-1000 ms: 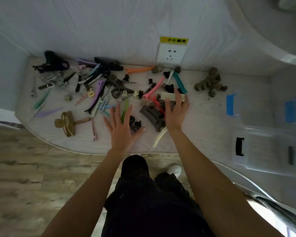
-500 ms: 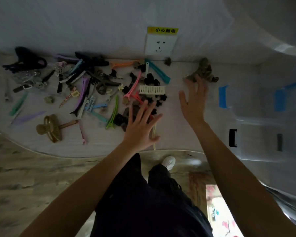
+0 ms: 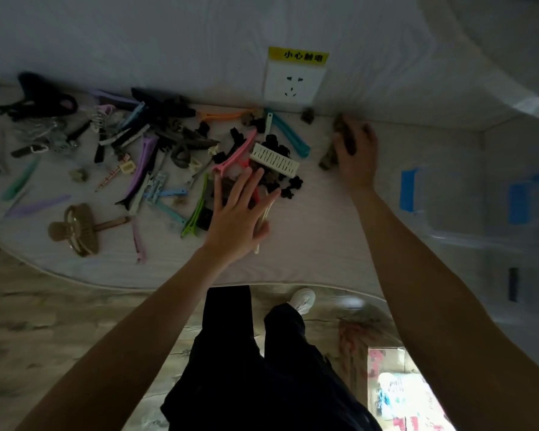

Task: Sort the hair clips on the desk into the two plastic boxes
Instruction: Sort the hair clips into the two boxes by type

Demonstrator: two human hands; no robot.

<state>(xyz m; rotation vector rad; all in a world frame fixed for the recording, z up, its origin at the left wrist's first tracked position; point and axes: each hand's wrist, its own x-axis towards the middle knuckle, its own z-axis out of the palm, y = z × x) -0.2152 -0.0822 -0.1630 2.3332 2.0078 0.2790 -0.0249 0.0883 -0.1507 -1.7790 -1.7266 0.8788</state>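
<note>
Spreading across the frame, one pale worktop [image 3: 308, 244] runs along the wall, its curved near edge above a patterned floor; two clear plastic boxes [image 3: 467, 244] stand at its right end, each marked with blue tape, their outlines too faint to tell what is inside; two bare forearms reach in from below, over dark trousers and one white shoe [image 3: 302, 298]. One white socket [image 3: 293, 84] sits on the wall under one yellow label. The left hand [image 3: 240, 213] lies flat with fingers spread, released, over the right part of the main heap of hair clips [image 3: 156, 150], covering dark clips and touching one cream slim clip [image 3: 263, 219]; the right hand [image 3: 353, 154] is curled over one brown clump of clips [image 3: 330, 157] near the wall, apart from the heap, fingers bent around it, though whether it truly grips cannot be told. Among the loose clips: one brown round comb clip [image 3: 78, 228] at the near left; one white toothed clip [image 3: 274, 160]; one teal long clip [image 3: 290, 135]; one pink long clip [image 3: 235, 154]; one green one [image 3: 196, 213]; one orange one [image 3: 221, 115]; one black band [image 3: 44, 101] at the far left; one small brown claw [image 3: 307, 115] by the wall; the rest overlap too much to count.
</note>
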